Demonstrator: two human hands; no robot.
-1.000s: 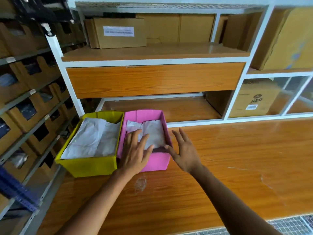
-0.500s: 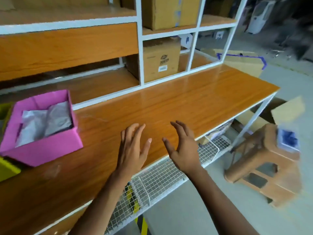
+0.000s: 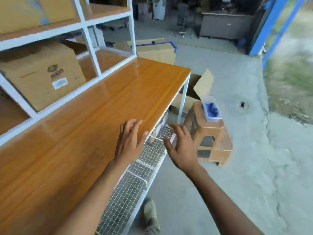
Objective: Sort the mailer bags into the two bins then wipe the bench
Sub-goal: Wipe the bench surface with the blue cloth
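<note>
The orange wooden bench [image 3: 81,133] runs from lower left to its right end near the middle of the view. My left hand [image 3: 130,141] hovers open over the bench's front edge, fingers spread, holding nothing. My right hand [image 3: 182,148] is open too, past the edge and above the wire mesh shelf [image 3: 135,180]. To the right, on a brown plastic stool [image 3: 213,139], sits a clear plastic box holding a blue cloth [image 3: 211,110]. The two bins and the mailer bags are out of view.
White-framed shelving [image 3: 91,43] stands behind the bench with a cardboard box [image 3: 40,73] in it. More cardboard boxes [image 3: 155,50] lie on the concrete floor beyond the bench's end. My shoe [image 3: 150,216] shows below the mesh shelf.
The view has swung right, away from the yellow and pink bins, which have left the frame. Both hands moved right along the bench to its front edge; the stool with the cloth box came closer.
</note>
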